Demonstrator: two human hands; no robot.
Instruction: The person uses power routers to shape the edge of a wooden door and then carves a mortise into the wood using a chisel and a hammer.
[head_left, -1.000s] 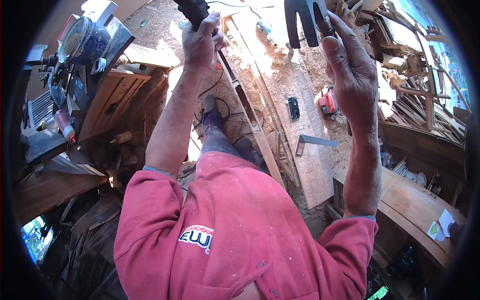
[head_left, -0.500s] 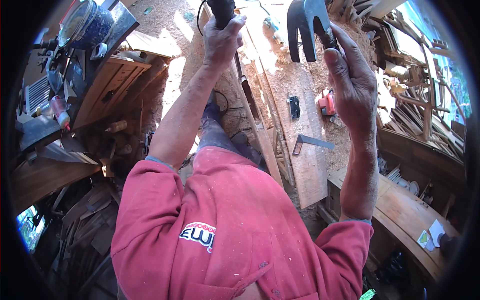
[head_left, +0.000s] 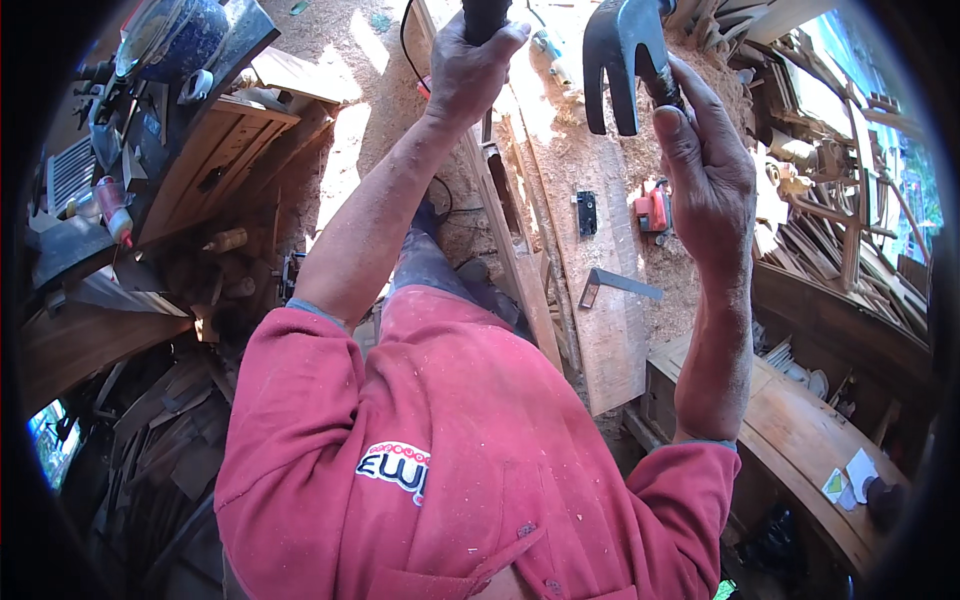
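My left hand [head_left: 470, 82] is closed around the black handle of what looks like a chisel [head_left: 486, 14]. A narrow strip of its blade shows below the fist, over a wooden plank [head_left: 535, 290] standing on edge. A dark slot [head_left: 497, 172] is cut into the plank's edge just below. My right hand [head_left: 712, 170] grips a claw hammer [head_left: 622, 60] by its dark handle, with the head raised and the claws toward me. The far end of the chisel handle is cut off by the picture's top edge.
On a flat board [head_left: 612, 350] lie a try square [head_left: 618, 284] and a black lock-like piece [head_left: 586, 213]. Beside it sits a red tool [head_left: 655, 208] on the sawdust. A cluttered bench [head_left: 75, 250] stands left, with a blue bucket [head_left: 185, 45]; scrap wood [head_left: 810, 255] is piled right.
My left hand has moved to the right with the chisel, along the slotted plank. The hammer has shifted slightly right and down, still in my right hand.
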